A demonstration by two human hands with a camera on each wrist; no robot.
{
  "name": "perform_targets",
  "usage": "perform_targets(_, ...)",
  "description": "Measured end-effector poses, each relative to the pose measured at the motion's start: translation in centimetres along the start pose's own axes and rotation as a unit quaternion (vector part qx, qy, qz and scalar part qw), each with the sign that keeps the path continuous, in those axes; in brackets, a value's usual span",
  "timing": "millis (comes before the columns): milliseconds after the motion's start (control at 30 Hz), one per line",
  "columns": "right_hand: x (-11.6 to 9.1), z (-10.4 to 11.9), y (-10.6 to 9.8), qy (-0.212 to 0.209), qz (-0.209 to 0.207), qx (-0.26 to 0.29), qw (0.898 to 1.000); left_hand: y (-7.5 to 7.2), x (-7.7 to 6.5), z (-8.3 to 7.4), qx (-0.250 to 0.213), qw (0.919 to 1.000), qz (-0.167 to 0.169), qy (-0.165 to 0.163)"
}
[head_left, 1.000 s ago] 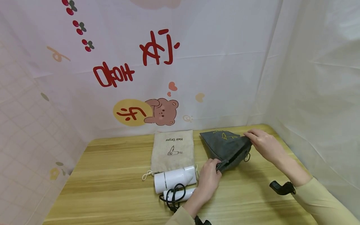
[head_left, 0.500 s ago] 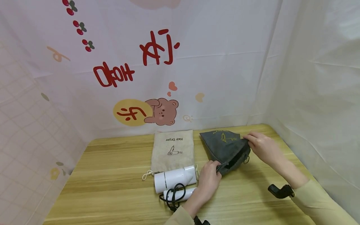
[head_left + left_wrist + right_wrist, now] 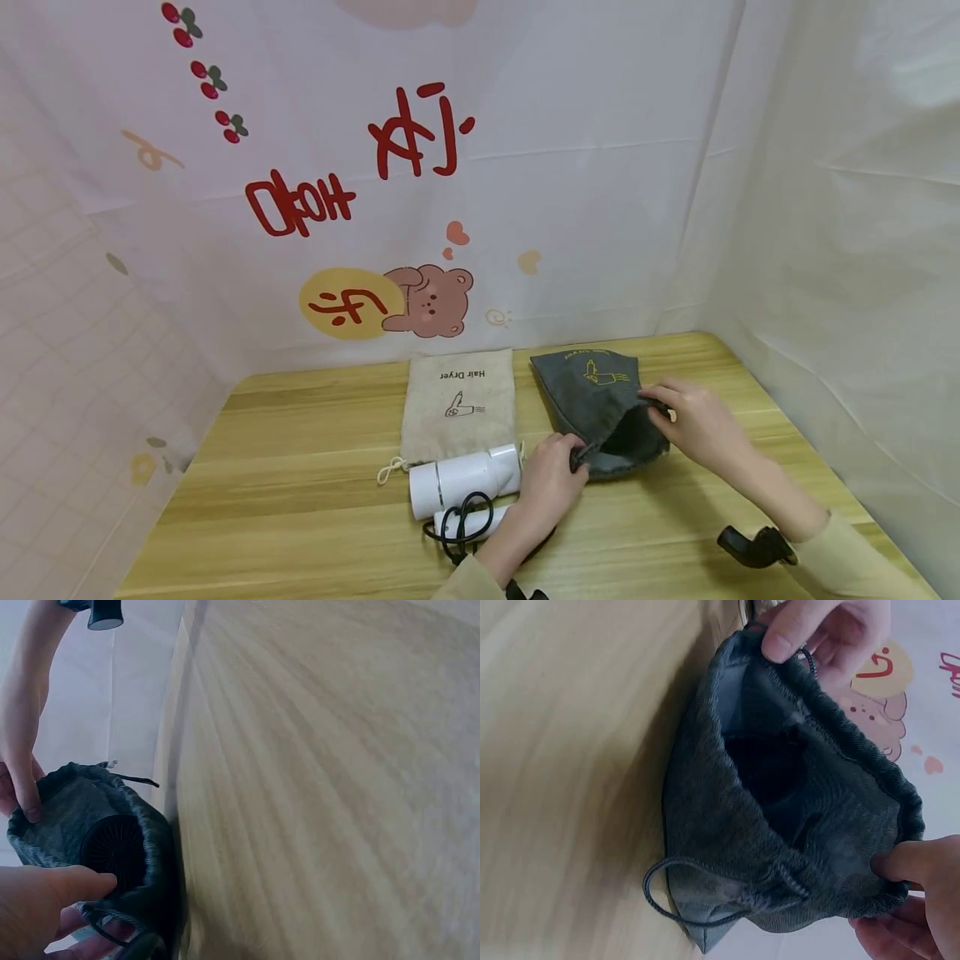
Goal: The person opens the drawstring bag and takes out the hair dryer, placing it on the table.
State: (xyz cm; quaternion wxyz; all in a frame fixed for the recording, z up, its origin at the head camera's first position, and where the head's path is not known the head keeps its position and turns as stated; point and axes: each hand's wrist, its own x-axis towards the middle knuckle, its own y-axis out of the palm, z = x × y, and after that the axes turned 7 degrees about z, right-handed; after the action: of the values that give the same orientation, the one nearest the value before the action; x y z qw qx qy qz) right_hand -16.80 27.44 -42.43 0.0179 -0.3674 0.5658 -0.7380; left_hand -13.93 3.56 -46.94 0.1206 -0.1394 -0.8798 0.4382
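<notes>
A dark grey drawstring pouch with a yellow hair-dryer print lies at the table's right rear, its mouth spread wide. My left hand pinches the left side of the rim. The right side of the rim is pinched by my right hand. Inside the pouch, the left wrist view reveals a black round part with radial slots; the rest of that item is hidden. A loop of drawstring hangs from the rim in the right wrist view.
Left of the pouch lies a beige drawstring bag printed "Hair Dryer". In front of it rests a white hair dryer with a coiled black cord, close to my left forearm. White printed cloth walls enclose the wooden table.
The pouch's mouth has widened from a narrow slit to a broad opening. My right hand has moved down, towards me, with its side of the rim. My left hand stays about where it was.
</notes>
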Motion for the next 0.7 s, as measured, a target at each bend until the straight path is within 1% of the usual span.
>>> perform_targets(200,-0.8,0.6,0.4,0.006,-0.018,0.014,1.0,-0.6,-0.1,0.0,-0.002,0.9999,0.006,0.011)
perform_targets(400,-1.6,1.1,0.4,0.018,-0.031,0.023,0.999,-1.3,-0.1,0.2,-0.012,0.9993,0.035,0.009)
perform_targets(500,-2.1,1.5,0.2,0.03,-0.037,0.025,0.999,-1.9,-0.1,0.1,-0.011,0.9989,0.041,0.02)
perform_targets(633,-2.7,1.9,0.0,0.038,-0.069,0.036,0.996,-2.7,0.1,-0.1,-0.009,0.9985,0.042,0.035)
perform_targets(700,-2.9,2.1,-0.1,0.035,-0.088,0.041,0.995,-3.0,0.2,-0.3,-0.011,0.9983,0.041,0.039)
